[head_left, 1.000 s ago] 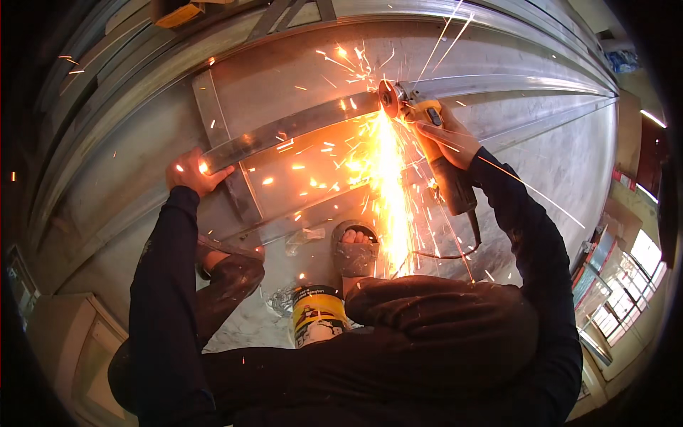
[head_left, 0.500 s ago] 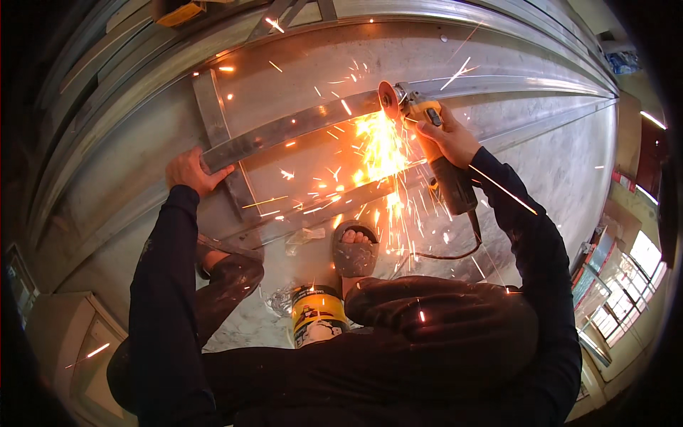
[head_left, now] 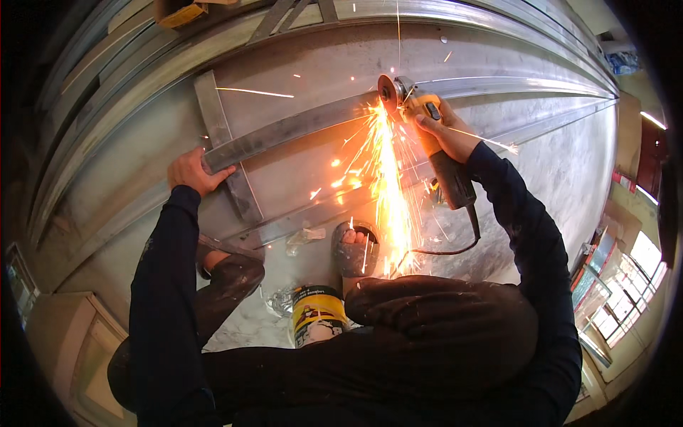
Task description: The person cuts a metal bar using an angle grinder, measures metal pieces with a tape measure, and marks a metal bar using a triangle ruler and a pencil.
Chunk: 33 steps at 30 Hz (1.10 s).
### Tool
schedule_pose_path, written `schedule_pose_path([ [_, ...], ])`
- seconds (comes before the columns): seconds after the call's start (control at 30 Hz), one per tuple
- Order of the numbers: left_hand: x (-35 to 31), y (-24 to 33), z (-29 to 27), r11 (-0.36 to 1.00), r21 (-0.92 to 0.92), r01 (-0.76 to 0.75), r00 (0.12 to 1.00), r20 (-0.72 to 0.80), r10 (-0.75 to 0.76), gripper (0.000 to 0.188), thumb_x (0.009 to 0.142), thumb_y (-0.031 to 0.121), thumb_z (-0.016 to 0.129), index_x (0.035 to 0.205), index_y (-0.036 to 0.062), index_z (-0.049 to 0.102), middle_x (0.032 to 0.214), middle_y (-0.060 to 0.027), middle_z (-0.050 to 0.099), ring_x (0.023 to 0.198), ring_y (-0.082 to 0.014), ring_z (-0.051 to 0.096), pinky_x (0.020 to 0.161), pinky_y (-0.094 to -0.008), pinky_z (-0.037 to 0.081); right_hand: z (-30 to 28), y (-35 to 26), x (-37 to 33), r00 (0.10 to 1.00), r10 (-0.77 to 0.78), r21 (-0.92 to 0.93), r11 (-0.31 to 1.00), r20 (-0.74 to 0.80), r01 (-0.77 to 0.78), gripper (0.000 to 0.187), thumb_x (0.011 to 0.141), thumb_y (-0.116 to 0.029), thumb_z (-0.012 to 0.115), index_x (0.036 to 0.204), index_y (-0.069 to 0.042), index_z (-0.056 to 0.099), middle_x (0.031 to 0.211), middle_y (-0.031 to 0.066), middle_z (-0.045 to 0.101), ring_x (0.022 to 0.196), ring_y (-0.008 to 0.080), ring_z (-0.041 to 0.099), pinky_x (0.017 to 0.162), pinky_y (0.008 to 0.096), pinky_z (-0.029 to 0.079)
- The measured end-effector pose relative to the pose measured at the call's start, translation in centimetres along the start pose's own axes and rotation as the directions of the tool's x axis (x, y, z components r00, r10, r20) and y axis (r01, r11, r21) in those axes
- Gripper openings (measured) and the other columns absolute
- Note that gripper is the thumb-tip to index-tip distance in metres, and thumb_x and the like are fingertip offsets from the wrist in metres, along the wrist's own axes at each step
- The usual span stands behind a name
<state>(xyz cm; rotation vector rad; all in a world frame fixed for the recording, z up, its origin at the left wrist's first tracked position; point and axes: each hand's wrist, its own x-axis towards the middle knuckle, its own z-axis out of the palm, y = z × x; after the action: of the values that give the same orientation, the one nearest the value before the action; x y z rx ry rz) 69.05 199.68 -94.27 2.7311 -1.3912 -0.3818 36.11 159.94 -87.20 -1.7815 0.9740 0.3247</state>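
Note:
My right hand (head_left: 455,135) is wrapped round a yellow-and-black angle grinder (head_left: 449,179), near its head. The grinder's reddish disc (head_left: 386,89) meets a long grey metal bar (head_left: 299,128), and a bright stream of sparks (head_left: 390,185) pours down toward my feet. At the bar's left end, my left hand (head_left: 196,171) closes over the metal, thumb along the near side. Beneath that end a short crosswise metal piece (head_left: 213,107) lies on the floor. Sparks and glare partly hide the spot where disc and bar touch.
A black power cord (head_left: 459,249) curls from the grinder toward my sandalled foot (head_left: 356,245). Between my legs stands a yellow-and-black bucket (head_left: 318,313). Long metal profiles (head_left: 498,87) stretch across the far side and right. A cardboard box (head_left: 181,14) sits at the far left.
The sparks have narrowed from a broad burst into a steeper, longer stream toward the floor. The grinder's disc has shifted very slightly; my left hand stays on the bar.

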Motion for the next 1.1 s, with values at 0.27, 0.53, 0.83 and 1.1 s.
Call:
schedule_pose_path([
  [0.27, 0.2, 0.1, -0.1, 0.999, -0.007, 0.040, 0.997, 0.074, -0.039, 0.063, 0.060, 0.070, 0.077, 0.060, 0.0121, 0.052, 0.057, -0.0049, 0.059, 0.058, -0.0278, 0.062, 0.055, -0.0417, 0.049, 0.6, 1.3, -0.3, 0.999, -0.040, 0.169, 0.985, -0.004, 0.040, 0.053, 0.094, -0.029, 0.064, 0.136, -0.004, 0.042, 0.121, 0.0110, 0.059, 0.111, 0.0197, 0.056, 0.096, 0.0309, 0.043],
  [0.53, 0.1, 0.1, -0.2, 0.999, -0.027, 0.023, 0.998, 0.057, -0.021, 0.063, 0.060, 0.070, 0.078, 0.060, 0.0125, 0.053, 0.054, -0.0037, 0.058, 0.056, -0.0273, 0.062, 0.054, -0.0399, 0.050, 1.1, -0.3, 0.3, 0.997, 0.012, 0.399, 0.916, 0.078, -0.042, 0.058, 0.093, -0.025, 0.067, 0.138, -0.005, 0.037, 0.117, 0.0083, 0.059, 0.107, 0.0151, 0.056, 0.092, 0.0280, 0.046],
  [0.83, 0.1, -0.2, 0.1, 1.000, -0.024, 0.019, 0.998, 0.057, -0.017, 0.061, 0.060, 0.068, 0.079, 0.061, 0.0120, 0.053, 0.056, -0.0043, 0.059, 0.058, -0.0276, 0.063, 0.055, -0.0405, 0.050, 0.9, 0.7, 0.2, 0.993, -0.108, 0.485, 0.872, 0.058, 0.066, 0.051, 0.093, -0.025, 0.067, 0.133, -0.005, 0.041, 0.116, 0.0076, 0.059, 0.099, 0.0144, 0.058, 0.089, 0.0274, 0.047],
  [1.1, 0.2, 0.1, -0.2, 1.000, 0.024, 0.003, 0.999, 0.042, -0.004, 0.064, 0.060, 0.070, 0.078, 0.062, 0.0119, 0.053, 0.058, -0.0052, 0.059, 0.059, -0.0280, 0.063, 0.056, -0.0401, 0.049, 0.1, -0.1, -0.1, 0.999, 0.008, -0.026, 1.000, -0.032, -0.008, 0.067, 0.092, -0.040, 0.064, 0.139, -0.002, 0.037, 0.117, 0.0148, 0.060, 0.108, 0.0215, 0.058, 0.091, 0.0324, 0.047],
])
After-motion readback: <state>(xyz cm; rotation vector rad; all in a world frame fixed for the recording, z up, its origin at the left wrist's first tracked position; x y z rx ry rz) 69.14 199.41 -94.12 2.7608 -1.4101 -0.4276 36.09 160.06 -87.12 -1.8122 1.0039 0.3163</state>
